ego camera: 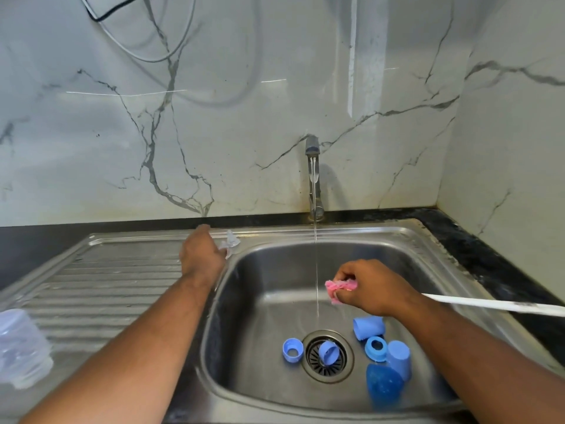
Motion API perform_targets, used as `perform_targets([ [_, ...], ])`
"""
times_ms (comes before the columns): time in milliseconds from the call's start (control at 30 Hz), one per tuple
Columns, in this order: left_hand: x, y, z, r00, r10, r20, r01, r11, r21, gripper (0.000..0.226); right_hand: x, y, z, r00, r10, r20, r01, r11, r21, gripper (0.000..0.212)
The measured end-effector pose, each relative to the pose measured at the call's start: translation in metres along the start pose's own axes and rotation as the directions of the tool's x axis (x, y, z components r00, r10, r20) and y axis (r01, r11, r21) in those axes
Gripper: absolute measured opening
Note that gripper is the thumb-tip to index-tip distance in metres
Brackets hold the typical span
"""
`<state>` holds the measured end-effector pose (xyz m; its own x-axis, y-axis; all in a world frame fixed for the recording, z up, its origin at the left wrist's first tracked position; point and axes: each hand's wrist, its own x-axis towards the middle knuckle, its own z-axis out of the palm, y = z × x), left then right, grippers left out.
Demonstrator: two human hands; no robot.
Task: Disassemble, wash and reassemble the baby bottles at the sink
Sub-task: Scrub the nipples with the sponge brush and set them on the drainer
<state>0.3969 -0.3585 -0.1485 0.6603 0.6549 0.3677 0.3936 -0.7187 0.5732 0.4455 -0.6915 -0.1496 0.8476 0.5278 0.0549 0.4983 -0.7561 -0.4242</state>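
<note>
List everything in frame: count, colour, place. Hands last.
tap: 1, steel, behind the basin, water running
sink: 1, steel, centre
drainboard: 1, steel, ribbed, left of the basin
drain: 1, dark, basin floor
rings: 3, blue, basin floor, one lying on the drain
caps: 3, blue, one darker, basin floor right of the drain
bottle: 1, clear, on the drainboard at the left edge
teat: count unclear, clear, back rim of the sink
sponge: 1, pink, over the basin
stick: 1, white, across the right rim
cables: at least 2, black and white, upper-left wall
counter: 1, black, around the sink
left hand: at the teat, grip unclear
right hand: grips the sponge
</note>
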Motion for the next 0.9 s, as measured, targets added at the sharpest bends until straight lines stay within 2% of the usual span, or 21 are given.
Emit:
perform_targets([
  [100,-0.019,0.025,-0.006,0.992,0.085,-0.091,-0.083,0.996,0.025,0.070,0.000,-0.001,-0.001,1.000,0.026,0.002,-0.026,1.000,-0.003,0.016],
  [167,-0.034,0.046,-0.005,0.985,0.158,-0.074,-0.158,0.987,-0.003,0.062,-0.002,0.000,-0.003,0.999,0.053,-0.012,-0.053,0.999,-0.005,0.019],
  [267,-0.053,0.075,0.009,0.973,0.228,0.037,-0.225,0.972,-0.070,0.048,-0.003,0.004,-0.010,0.991,0.107,-0.079,-0.107,0.994,0.001,0.017],
  [333,-0.064,0.090,0.022,0.952,0.236,0.195,-0.200,0.962,-0.186,0.040,-0.003,0.007,-0.013,0.979,0.150,-0.137,-0.151,0.989,0.008,0.019],
  [400,-0.078,0.098,0.041,0.885,0.259,0.387,-0.192,0.960,-0.205,0.033,-0.003,0.010,-0.016,0.963,0.193,-0.189,-0.195,0.981,0.008,0.022],
  [500,-0.104,0.095,0.071,0.745,0.300,0.596,-0.355,0.934,-0.026,0.028,-0.003,0.014,-0.019,0.942,0.238,-0.236,-0.243,0.970,0.006,0.019],
  [567,-0.118,0.091,0.087,0.626,0.307,0.717,-0.468,0.883,0.030,0.029,-0.002,0.016,-0.020,0.937,0.248,-0.244,-0.254,0.967,0.005,0.017],
  [667,-0.131,0.091,0.098,0.471,0.304,0.828,-0.553,0.833,0.009,0.028,-0.001,0.018,-0.018,0.937,0.257,-0.235,-0.262,0.965,0.012,0.017],
  [733,-0.132,0.093,0.103,0.424,0.303,0.854,-0.574,0.819,-0.006,0.028,0.000,0.020,-0.018,0.933,0.266,-0.243,-0.269,0.963,0.019,0.017],
  [900,-0.122,0.112,0.113,0.398,0.346,0.849,-0.621,0.784,-0.028,0.031,0.001,0.026,-0.027,0.874,0.299,-0.382,-0.314,0.949,0.026,0.017],
])
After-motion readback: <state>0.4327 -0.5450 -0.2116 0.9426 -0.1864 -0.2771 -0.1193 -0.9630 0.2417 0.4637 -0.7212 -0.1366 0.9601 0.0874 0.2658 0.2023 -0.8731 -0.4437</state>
